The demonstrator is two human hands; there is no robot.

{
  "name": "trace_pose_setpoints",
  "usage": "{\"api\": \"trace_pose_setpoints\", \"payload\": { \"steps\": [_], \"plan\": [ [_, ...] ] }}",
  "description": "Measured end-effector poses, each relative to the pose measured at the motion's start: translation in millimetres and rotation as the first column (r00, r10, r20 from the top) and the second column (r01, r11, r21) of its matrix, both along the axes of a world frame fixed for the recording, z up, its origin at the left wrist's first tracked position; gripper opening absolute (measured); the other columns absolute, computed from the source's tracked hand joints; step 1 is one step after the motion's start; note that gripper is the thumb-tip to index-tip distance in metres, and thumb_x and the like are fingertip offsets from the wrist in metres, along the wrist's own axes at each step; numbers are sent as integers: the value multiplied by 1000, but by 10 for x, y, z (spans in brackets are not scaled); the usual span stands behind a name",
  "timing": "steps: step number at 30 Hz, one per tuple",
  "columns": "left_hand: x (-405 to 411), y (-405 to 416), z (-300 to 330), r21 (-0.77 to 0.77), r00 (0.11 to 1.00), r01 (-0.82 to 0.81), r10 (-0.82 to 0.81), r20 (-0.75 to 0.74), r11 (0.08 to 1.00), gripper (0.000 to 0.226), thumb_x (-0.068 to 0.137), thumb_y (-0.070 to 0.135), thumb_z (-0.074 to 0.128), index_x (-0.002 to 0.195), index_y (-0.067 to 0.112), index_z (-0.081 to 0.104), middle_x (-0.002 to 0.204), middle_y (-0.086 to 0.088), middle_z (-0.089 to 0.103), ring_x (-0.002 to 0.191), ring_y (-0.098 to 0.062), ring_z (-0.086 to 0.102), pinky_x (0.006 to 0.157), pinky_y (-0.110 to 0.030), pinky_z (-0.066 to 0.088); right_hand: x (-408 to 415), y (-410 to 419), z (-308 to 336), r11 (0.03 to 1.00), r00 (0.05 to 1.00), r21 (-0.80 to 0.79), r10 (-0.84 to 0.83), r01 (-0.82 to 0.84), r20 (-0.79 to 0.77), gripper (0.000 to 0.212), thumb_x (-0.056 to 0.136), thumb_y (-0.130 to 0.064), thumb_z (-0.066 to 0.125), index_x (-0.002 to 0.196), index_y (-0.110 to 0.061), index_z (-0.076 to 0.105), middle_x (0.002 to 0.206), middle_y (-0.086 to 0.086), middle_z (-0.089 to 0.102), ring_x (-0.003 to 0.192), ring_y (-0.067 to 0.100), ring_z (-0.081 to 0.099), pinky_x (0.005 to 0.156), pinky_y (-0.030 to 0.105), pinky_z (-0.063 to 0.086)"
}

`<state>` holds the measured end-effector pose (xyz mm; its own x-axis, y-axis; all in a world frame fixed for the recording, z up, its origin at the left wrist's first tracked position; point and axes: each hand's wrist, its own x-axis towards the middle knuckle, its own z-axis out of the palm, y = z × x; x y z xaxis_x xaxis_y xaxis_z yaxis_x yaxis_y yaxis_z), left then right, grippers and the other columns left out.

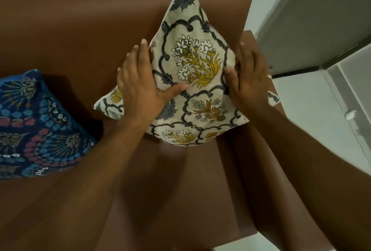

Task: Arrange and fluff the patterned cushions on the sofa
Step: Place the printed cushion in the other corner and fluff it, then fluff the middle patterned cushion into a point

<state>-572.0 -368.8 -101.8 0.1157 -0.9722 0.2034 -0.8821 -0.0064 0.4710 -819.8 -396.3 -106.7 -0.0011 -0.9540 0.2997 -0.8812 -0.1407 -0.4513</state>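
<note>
The cream cushion (192,82) is printed with dark grey scalloped frames, each holding a spray of white and mustard-yellow flowers, with grey leaves in the corners. It stands on the seat of the brown sofa (80,29), in the corner where the backrest meets the armrest on the person's right. It is set like a diamond: one corner points up along the backrest, the opposite one sits on the seat, so its long line runs from top to bottom of the view, and the two side corners stick out left and right. Its middle bulges forward.

The left hand (140,86) lies flat against the cushion's left edge, fingers spread and pointing up, thumb stretched across the printed face. The right hand (249,78) presses on the right edge, thumb on the front and fingers apparently wrapped behind, though that side is partly hidden. Both hands are open and pushing inward on the cushion between them, not closed around it.

A dark blue cushion (34,126) with red and blue flowers rests on the seat well to the left.
</note>
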Motion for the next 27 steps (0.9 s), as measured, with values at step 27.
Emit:
{"api": "trace_pose_setpoints", "payload": {
  "steps": [27],
  "plan": [
    [3253, 1098, 694, 335, 952, -51, -56, 302, 941, 123, 72, 98, 26, 161, 14, 22, 166, -23, 23, 152, -44, 23, 118, -65, 27, 3273, 1311, 132, 831, 910, 429, 200, -354, 363, 87, 91, -73, 43, 158, -19, 26, 160, 7, 34, 146, 24, 33, 117, 48, 35]
  ]
}}
